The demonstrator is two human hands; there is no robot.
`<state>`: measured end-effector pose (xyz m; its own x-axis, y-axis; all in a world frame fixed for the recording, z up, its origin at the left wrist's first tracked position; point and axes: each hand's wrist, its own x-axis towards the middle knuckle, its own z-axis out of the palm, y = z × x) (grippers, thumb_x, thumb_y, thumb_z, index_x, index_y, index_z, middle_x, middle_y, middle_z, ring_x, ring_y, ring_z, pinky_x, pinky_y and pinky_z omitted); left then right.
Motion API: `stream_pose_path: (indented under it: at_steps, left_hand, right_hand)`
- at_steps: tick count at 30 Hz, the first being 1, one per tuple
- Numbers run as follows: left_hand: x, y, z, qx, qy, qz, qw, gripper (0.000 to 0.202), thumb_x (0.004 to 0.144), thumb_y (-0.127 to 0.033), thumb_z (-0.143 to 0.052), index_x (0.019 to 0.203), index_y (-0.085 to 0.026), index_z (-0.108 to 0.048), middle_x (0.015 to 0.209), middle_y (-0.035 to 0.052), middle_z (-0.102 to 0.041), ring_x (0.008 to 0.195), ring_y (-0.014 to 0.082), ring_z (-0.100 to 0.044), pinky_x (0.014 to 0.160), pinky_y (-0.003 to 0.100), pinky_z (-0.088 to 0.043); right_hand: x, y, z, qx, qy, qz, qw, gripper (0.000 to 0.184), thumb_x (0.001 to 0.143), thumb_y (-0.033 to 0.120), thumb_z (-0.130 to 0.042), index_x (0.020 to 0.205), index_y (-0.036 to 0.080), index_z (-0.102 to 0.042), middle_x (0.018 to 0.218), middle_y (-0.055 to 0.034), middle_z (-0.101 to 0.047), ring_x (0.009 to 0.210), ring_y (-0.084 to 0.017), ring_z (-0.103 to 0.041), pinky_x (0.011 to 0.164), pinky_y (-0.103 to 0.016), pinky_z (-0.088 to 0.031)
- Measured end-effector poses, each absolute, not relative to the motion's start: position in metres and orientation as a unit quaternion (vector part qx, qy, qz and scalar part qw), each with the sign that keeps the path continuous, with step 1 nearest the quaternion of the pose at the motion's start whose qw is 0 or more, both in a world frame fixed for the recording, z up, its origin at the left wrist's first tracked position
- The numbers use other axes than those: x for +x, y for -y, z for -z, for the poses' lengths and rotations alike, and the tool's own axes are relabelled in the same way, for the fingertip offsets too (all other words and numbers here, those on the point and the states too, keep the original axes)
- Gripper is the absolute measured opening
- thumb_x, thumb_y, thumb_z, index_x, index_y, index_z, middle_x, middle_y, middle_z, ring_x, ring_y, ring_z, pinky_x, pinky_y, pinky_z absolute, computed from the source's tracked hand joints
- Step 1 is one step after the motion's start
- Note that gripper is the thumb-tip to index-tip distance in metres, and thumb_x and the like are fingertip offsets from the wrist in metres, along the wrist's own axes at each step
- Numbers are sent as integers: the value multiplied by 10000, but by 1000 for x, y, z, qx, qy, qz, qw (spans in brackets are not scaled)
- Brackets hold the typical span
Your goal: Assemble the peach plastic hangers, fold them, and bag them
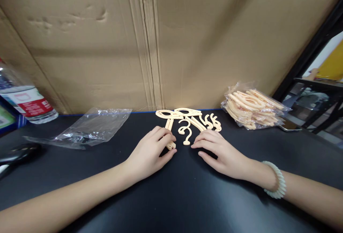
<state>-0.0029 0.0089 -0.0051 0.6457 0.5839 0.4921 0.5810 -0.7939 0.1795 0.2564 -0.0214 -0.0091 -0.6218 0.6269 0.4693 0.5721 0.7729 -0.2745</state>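
Several cream plastic hook pieces [187, 118] lie loose on the black table [171, 197] near the cardboard wall. My left hand [151, 152] rests on the table with its fingers curled round the end of a straight cream piece [170, 143]. My right hand [219, 151] lies flat beside it, fingers stretched toward a small hook-shaped piece [185, 130] and holding nothing. A pale beaded bracelet [276, 185] sits on my right wrist.
A clear bag full of the same cream pieces [253, 109] lies at the back right. An empty clear plastic bag [91, 127] lies at the back left. A water bottle [26, 101] lies at far left, a dark object [18, 152] below it. A cardboard wall [160, 40] closes the back.
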Motion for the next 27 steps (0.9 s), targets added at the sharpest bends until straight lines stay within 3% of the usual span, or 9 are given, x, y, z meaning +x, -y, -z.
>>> stream_pose_path:
  at_steps: [4,7,10,12,17,22,27]
  left_hand:
    - [-3,-7,1,929,-285,-237,6,292,888,-266,-607,1165,-178,-580,1220,115,-628,1162,285,-540,980,486,-462]
    - [-3,-8,0,943,-270,-192,13,452,909,-329,-579,1333,-197,-493,1410,123,-536,1372,323,-384,1107,580,-319]
    - [-2,-10,-1,951,-273,-145,23,590,923,-397,-548,1450,-205,-367,1512,130,-422,1453,357,-223,1119,671,-202]
    - [-2,-11,-2,953,-274,-125,33,618,927,-425,-531,1472,-208,-335,1529,135,-389,1457,376,-192,1099,715,-168]
    - [-1,-9,-6,959,-257,-113,45,604,923,-355,-541,1473,-230,-326,1510,112,-430,1441,353,-262,1108,719,-119]
    - [-2,-7,-8,961,-231,-136,70,552,920,-266,-532,1445,-234,-365,1473,122,-480,1392,308,-382,1128,669,-178]
    - [-2,-7,-9,961,-225,-138,80,523,915,-231,-525,1421,-228,-389,1467,132,-479,1375,283,-411,1138,633,-202]
  right_hand:
    - [256,21,9,-333,899,-44,281,235,913,131,-502,1103,210,-617,1058,-76,-638,1040,-207,-560,959,-422,-445]
    - [254,22,10,-329,901,-38,279,236,919,140,-492,1106,210,-619,1060,-83,-638,1041,-213,-565,955,-433,-457]
    - [251,25,9,-316,909,-26,272,252,918,139,-495,1131,199,-616,1142,-96,-622,1125,-221,-538,1002,-437,-439]
    - [250,27,9,-304,916,-18,263,269,918,137,-494,1156,185,-610,1227,-108,-593,1216,-226,-489,1051,-437,-411]
    - [251,28,8,-314,921,-23,227,311,941,190,-488,1237,168,-582,1347,-119,-543,1330,-229,-407,1117,-449,-367]
    - [253,27,7,-336,919,-20,204,364,956,257,-488,1306,176,-547,1412,-118,-516,1400,-253,-335,1143,-506,-323]
    - [253,28,6,-343,919,-26,194,371,963,267,-477,1318,182,-538,1443,-109,-493,1413,-258,-322,1144,-516,-321]
